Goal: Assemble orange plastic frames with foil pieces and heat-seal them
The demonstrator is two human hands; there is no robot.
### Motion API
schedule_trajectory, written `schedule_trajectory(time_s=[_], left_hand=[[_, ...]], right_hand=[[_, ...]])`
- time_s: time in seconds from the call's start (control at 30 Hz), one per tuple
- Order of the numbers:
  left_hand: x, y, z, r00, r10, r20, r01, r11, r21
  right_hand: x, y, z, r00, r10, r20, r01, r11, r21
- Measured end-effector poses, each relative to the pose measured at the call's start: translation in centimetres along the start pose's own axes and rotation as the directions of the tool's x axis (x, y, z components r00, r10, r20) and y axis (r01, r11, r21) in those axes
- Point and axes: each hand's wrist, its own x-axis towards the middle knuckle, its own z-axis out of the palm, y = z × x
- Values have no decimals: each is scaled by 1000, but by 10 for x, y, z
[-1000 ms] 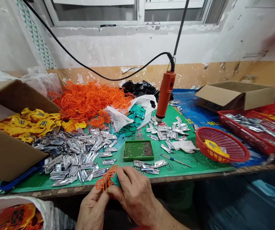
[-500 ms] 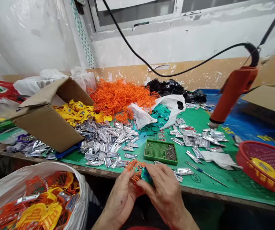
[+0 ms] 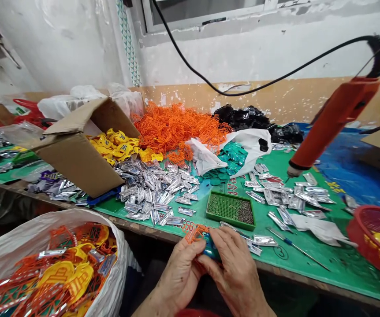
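The left hand (image 3: 185,273) grips an orange plastic lattice piece (image 3: 194,233) between thumb and fingers, with part of the lattice jutting out beyond the thumb. The right hand (image 3: 234,268) is closed on a glossy teal plastic piece (image 3: 211,247), which sits between the two hands, right beside the orange lattice and largely covered by the right fingers. Both hands are close together, in front of the near edge of the green-covered bench (image 3: 302,270). Just beyond the right hand stands a shallow green rectangular tray (image 3: 223,204) with a perforated grid and small metal screws gathered at one end. Several flat silver packet-like pieces (image 3: 265,240) lie near the right fingers, and farther right rests a thin metal rod with a blue band (image 3: 287,241). Beyond the left hand spreads a heap of silver pieces (image 3: 157,189), with a tangled pile of orange plastic lattices (image 3: 176,127) behind it. Well to the right of the right hand, an orange cylindrical power screwdriver (image 3: 333,123) hangs at a slant. Left of the left hand, a white plastic sack (image 3: 124,255) holds orange and yellow plastic parts.
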Motion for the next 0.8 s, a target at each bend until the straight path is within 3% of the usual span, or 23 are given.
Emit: schedule_trajectory(time_s=[0.23, 0.43, 0.8], left_hand=[[-2, -4, -1, 998, 48, 29, -49, 998, 46], [-8, -8, 2, 999, 38, -37, -39, 999, -14], [-17, -9, 5, 998, 68, 2, -68, 997, 41]], right_hand=[[-8, 4, -11, 988, 117, 103, -128, 985, 112], [-8, 7, -23, 969, 212, 130, -233, 956, 177], [-18, 2, -22, 989, 144, 41, -148, 982, 120]])
